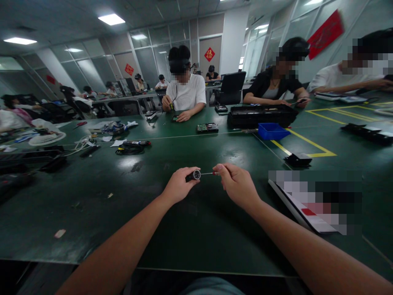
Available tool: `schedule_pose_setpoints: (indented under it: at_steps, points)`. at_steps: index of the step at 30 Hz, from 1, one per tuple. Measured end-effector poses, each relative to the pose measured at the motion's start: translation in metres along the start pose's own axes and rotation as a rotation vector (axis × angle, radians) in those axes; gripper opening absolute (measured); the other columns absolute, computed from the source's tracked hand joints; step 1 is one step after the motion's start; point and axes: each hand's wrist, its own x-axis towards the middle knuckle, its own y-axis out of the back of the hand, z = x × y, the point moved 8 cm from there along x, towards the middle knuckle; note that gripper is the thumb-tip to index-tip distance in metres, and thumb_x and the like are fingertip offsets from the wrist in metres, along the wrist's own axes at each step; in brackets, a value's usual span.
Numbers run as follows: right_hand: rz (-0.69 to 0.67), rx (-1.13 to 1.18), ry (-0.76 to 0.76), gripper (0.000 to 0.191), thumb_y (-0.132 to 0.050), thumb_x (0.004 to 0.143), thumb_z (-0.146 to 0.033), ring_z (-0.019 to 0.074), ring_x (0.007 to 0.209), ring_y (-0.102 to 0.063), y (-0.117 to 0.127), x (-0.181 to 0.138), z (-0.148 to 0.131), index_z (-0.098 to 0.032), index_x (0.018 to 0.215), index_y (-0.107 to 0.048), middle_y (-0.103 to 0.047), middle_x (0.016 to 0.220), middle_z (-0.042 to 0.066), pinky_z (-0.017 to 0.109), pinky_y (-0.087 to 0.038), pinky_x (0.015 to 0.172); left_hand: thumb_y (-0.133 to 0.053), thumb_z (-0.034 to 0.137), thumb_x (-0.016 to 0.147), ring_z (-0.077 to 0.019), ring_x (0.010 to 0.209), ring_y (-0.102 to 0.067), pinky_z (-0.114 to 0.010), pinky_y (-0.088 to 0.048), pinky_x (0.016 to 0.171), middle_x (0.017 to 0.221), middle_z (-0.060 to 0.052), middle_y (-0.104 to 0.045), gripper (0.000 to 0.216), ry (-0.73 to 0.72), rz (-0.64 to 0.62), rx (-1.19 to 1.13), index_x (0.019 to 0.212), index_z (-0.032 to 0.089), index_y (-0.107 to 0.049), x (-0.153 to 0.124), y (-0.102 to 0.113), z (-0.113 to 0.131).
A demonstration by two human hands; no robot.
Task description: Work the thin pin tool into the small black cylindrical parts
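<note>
My left hand (pixel 181 184) is closed around a small black flashlight (pixel 193 176), its round, silvery front turned toward me. Between thumb and fingers, my right hand (pixel 238 182) grips a thin screwdriver (pixel 207 173) whose handle shows red at the near end. The screwdriver's shaft points left and its tip meets the flashlight's rim; whether it goes in or only touches I cannot tell. Both hands are just above the green table (pixel 208 241), and most of the screwdriver handle is hidden in my fingers.
Right of my arm lies a white booklet-like item (pixel 294 209), partly blurred. Farther off are a coiled black cable (pixel 130 148), a circuit board (pixel 207 128), a blue bin (pixel 272 131) and a long black housing (pixel 260 116). A co-worker (pixel 187 92) sits opposite.
</note>
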Motion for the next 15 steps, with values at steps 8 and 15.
schedule_pose_setpoints:
  at_steps: [8, 15]
  points:
    - [-0.029, 0.064, 0.042, 0.018, -0.048, 0.093, -0.033, 0.0185, 0.065, -0.059, -0.0043, -0.0017, -0.0034, -0.024, 0.090, -0.063, -0.066, 0.076, 0.001, 0.031, -0.040, 0.059, -0.070, 0.022, 0.086, -0.0231, 0.109, -0.061, -0.041, -0.044, 0.101, 0.115, -0.004, -0.069, 0.038, -0.002, 0.004, 0.007, 0.123, 0.026, -0.066, -0.0003, -0.0002, -0.0024]
    - [-0.001, 0.067, 0.005, 0.026, -0.045, 0.097, -0.042, 0.0194, 0.066, -0.060, -0.0041, -0.0002, 0.0051, -0.024, 0.107, -0.061, -0.067, 0.078, 0.002, 0.032, -0.041, 0.061, -0.071, 0.022, 0.085, -0.0228, 0.107, -0.062, -0.039, -0.045, 0.099, 0.114, -0.004, -0.069, 0.039, -0.016, -0.027, 0.022, 0.123, 0.026, -0.066, -0.0003, -0.0031, 0.0000]
